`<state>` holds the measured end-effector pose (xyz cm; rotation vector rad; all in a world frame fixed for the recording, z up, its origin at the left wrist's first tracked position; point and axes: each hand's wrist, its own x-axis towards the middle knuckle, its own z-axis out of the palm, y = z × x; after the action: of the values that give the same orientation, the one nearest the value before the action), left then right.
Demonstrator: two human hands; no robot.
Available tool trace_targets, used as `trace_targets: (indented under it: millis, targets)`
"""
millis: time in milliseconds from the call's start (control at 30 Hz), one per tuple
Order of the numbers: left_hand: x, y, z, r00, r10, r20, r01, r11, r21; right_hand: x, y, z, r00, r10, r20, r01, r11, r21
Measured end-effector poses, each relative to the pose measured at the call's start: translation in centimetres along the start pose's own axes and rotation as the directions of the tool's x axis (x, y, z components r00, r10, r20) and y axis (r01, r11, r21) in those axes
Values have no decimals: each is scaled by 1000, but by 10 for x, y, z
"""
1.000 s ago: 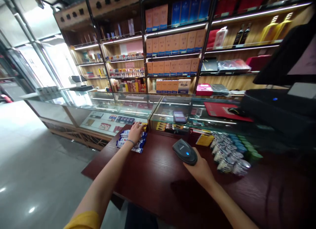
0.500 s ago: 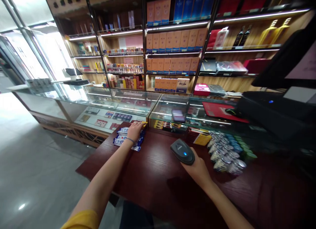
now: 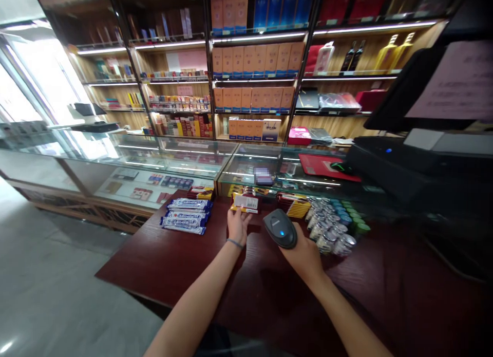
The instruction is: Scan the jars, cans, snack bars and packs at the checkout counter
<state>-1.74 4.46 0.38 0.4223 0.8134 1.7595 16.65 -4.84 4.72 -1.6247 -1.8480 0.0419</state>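
Observation:
My left hand [image 3: 238, 226] is closed on a small packaged bar [image 3: 245, 202] with a red and yellow wrapper, its printed barcode side turned toward me. My right hand [image 3: 306, 254] grips a black barcode scanner [image 3: 280, 228] that shows a blue light, just right of the bar and apart from it. Left of my left hand lie several blue and white wrapped bars [image 3: 185, 215]. Behind them sits a small pile of red and yellow bars [image 3: 201, 193]. A larger stack of similar bars [image 3: 295, 205] stands beyond the scanner.
Several small lidded jars [image 3: 327, 233] and green-topped containers [image 3: 360, 223] stand in rows to the right on the dark red table [image 3: 185, 264]. A glass display counter [image 3: 169, 162] runs behind. A black monitor [image 3: 416, 90] rises at the right. Shelves of boxes [image 3: 252, 100] line the wall.
My left hand has moved right from the pile by the blue and white bars, bringing a red and yellow bar near the scanner. The camera view has turned slightly right.

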Motion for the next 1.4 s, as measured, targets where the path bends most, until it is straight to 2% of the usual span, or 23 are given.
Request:
trace_targets:
  millis: [100, 267, 367, 633, 867, 1000, 1133, 1200, 1267, 1333, 1400]
  targets:
    - [-9, -11, -6, 999, -13, -46, 9, 997, -73, 0, 2, 0, 994, 6, 105, 0, 999, -49]
    - [-6, -9, -16, 997, -64, -53, 58, 993, -100, 1, 5, 3, 964, -5, 267, 37, 992, -117]
    - [-6, -9, -16, 996, -73, -47, 67, 991, -117, 1, 6, 3, 949, -13, 314, 50, 993, -110]
    - [-4, -13, -17, 999, -30, -14, 29, 999, -14, 5, 4, -5, 968, 28, 249, -32, 999, 11]
    - [-5, -7, -15, 1000, -9, 26, 9, 1000, -1, 23, 11, -40, 987, -4, 163, 3, 1000, 8]
    - [-9, -2, -2, 995, 56, 81, -60, 997, 49, 28, 21, -58, 989, 0, 151, -3, 1000, 21]
    - [-5, 2, 25, 972, 120, 202, -156, 972, 174, 28, 37, -69, 992, 29, 119, -35, 998, 44]
    - [-2, 5, 42, 946, 188, 263, -264, 919, 293, 27, 46, -72, 994, 44, 99, -50, 997, 57]
    - [0, 6, 59, 896, 281, 344, -420, 787, 452, 25, 56, -76, 995, 60, 85, -65, 996, 54]
    - [0, 6, 75, 823, 338, 457, -565, 572, 595, 22, 65, -80, 995, 79, 66, -81, 996, 33]
    - [-2, 2, 90, 749, 317, 583, -663, 337, 669, 20, 74, -85, 993, 106, 42, -107, 994, 21]
